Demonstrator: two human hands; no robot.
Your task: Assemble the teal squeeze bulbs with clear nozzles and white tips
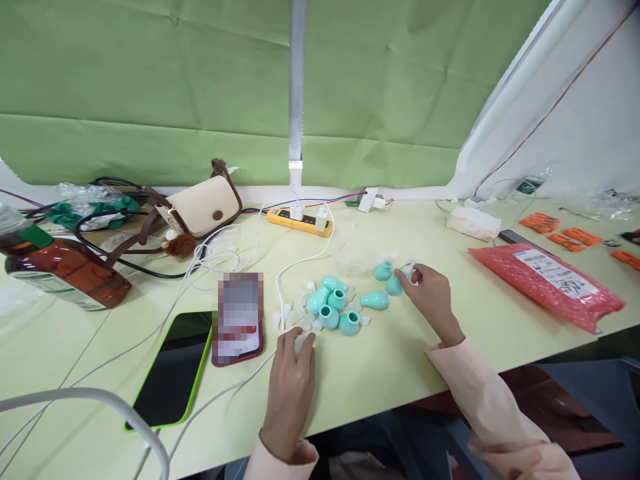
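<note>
My right hand (427, 297) pinches a small turquoise vase (394, 285) by its upper end, thumb and fingers closed around it. A whitish bit shows at the fingertips, too small to make out. Just left of it stands another turquoise vase (383, 270), and a slim one (375, 300) lies on its side. Several more little vases form a cluster, among them a round one (349, 323) with its mouth upward. Near the cluster's front, my left hand (291, 373) rests with fingers apart beside small translucent pieces (299, 313); whether it touches one is unclear.
A white cable (280, 287) runs left of the vases from a yellow power strip (300, 222). Two phones lie left, one with a green case (173, 370). Behind are a cream handbag (203, 207) and a large bottle (65, 267). A pink bubble-wrap parcel (545, 283) lies right.
</note>
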